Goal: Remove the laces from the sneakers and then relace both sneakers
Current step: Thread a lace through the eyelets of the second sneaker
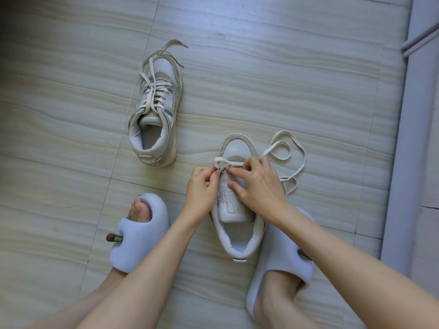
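Two pale grey sneakers lie on the floor. The far sneaker (155, 108) is laced, its cream lace ends trailing loose past the toe. The near sneaker (237, 210) sits between my feet with its tongue exposed. Its cream lace (285, 150) crosses only the lowest eyelets near the toe and loops loosely on the floor to the right. My left hand (202, 188) pinches the lace at the left eyelet row. My right hand (259, 184) pinches the lace beside it, thumb resting on the tongue.
My feet wear pale blue slippers, one at the left (140, 231) and one at the right (280, 264), flanking the near sneaker. The floor is light wood-grain tile (261, 67). A white wall edge or door frame (411, 138) runs along the right.
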### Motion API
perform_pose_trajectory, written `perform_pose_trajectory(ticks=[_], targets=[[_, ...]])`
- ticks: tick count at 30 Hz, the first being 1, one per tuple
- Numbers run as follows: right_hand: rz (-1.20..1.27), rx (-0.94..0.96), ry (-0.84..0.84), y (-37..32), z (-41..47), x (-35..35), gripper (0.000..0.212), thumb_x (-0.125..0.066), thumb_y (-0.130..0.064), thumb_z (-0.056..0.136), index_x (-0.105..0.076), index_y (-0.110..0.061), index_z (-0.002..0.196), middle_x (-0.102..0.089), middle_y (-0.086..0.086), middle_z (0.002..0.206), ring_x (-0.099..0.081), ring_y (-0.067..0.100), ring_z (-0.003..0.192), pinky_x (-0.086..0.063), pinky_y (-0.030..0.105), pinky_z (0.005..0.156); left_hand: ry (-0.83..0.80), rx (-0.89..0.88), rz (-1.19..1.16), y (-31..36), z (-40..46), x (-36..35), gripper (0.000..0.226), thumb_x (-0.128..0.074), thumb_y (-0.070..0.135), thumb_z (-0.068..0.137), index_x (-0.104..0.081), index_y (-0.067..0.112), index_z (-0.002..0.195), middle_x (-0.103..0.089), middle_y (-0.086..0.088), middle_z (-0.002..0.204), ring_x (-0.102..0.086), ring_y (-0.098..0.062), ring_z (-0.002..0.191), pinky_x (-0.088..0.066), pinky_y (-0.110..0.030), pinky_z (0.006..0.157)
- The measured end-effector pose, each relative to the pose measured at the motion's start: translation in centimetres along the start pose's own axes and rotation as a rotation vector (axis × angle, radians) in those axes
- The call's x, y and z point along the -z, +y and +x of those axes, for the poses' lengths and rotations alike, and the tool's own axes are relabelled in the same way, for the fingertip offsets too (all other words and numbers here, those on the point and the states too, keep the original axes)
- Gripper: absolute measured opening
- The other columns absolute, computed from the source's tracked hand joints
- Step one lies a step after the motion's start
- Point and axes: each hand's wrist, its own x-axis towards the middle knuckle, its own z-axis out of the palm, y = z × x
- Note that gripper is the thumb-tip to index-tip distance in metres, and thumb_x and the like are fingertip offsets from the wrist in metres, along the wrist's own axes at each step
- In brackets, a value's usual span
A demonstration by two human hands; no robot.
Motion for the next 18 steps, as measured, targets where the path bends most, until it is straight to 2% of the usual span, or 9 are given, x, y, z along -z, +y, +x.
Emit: perform_pose_trajectory(ticks=[1,3,4,6,9,12,16,18], targets=[[-0.006,0.001,0.002,0.0,0.0,0.0,0.037,-0.059,-0.043,0.087,-0.060,-0.035,0.123,-0.049,0.000,0.105,-0.039,0.022,0.105,-0.036,0.034,0.087,-0.004,0.009,-0.035,0.0,-0.1,0.0,0.019,-0.051,0.011,0.094,-0.069,0.008,0.100,-0.059,-0.012,0.102,-0.055,0.005,0.085,-0.044,-0.012,0.080],[-0.005,0.001,0.008,0.0,0.0,0.0,0.036,-0.059,-0.042,0.087,-0.060,-0.036,0.122,-0.049,0.000,0.104,-0.039,0.022,0.105,-0.036,0.035,0.087,0.023,0.051,-0.157,-0.1,-0.4,-0.1,0.017,-0.056,0.012,0.092,-0.067,0.005,0.103,-0.065,-0.013,0.099,-0.063,-0.014,0.089,-0.050,-0.030,0.086],[-0.003,0.000,0.013,0.0,0.0,-0.1,0.036,-0.059,-0.042,0.087,-0.061,-0.036,0.122,-0.049,0.000,0.104,-0.039,0.022,0.105,-0.036,0.035,0.086,0.053,0.074,-0.209,-0.2,-0.5,-0.1,0.017,-0.059,0.012,0.090,-0.066,0.005,0.104,-0.068,-0.012,0.098,-0.064,-0.018,0.091,-0.051,-0.034,0.088],[0.011,-0.006,0.034,0.0,0.0,-0.3,0.034,-0.060,-0.042,0.087,-0.062,-0.036,0.120,-0.049,0.000,0.103,-0.040,0.022,0.104,-0.035,0.034,0.085,0.114,0.098,-0.231,-0.3,-0.6,-0.2,0.019,-0.063,0.014,0.088,-0.066,0.007,0.105,-0.070,-0.007,0.098,-0.065,-0.016,0.092,-0.052,-0.033,0.088],[0.067,-0.040,0.092,-0.1,0.1,-0.7,0.030,-0.060,-0.042,0.086,-0.066,-0.035,0.115,-0.052,0.000,0.101,-0.041,0.023,0.102,-0.031,0.034,0.082,0.113,0.108,-0.231,-0.4,-0.5,-0.3,0.010,-0.064,0.014,0.087,-0.069,0.012,0.095,-0.071,-0.003,0.091,-0.066,-0.010,0.085,-0.052,-0.024,0.080],[0.093,-0.066,0.121,-0.3,0.4,-0.7,0.027,-0.062,-0.042,0.086,-0.069,-0.033,0.111,-0.054,-0.001,0.100,-0.041,0.022,0.102,-0.024,0.031,0.079,0.106,0.099,-0.249,-0.3,-0.5,-0.1,0.009,-0.063,0.010,0.087,-0.070,0.015,0.089,-0.070,-0.006,0.092,-0.064,-0.003,0.078,-0.051,-0.017,0.076],[0.075,-0.024,0.167,-0.9,1.0,-0.5,0.019,-0.061,-0.033,0.087,-0.073,-0.025,0.101,-0.059,0.001,0.096,-0.048,0.023,0.099,-0.022,0.032,0.079,0.088,0.072,-0.219,-0.2,-0.6,0.2,0.013,-0.062,0.010,0.088,-0.070,0.020,0.091,-0.067,-0.006,0.096,-0.064,-0.011,0.088,-0.052,-0.028,0.087],[0.020,0.022,0.168,-1.3,1.3,-0.4,0.019,-0.056,-0.028,0.090,-0.072,-0.018,0.097,-0.061,0.002,0.097,-0.051,0.024,0.099,-0.024,0.033,0.081,0.079,0.078,-0.195,-0.2,-0.6,0.0,0.011,-0.061,0.012,0.089,-0.070,0.014,0.095,-0.068,-0.009,0.098,-0.065,-0.019,0.093,-0.051,-0.037,0.090]])
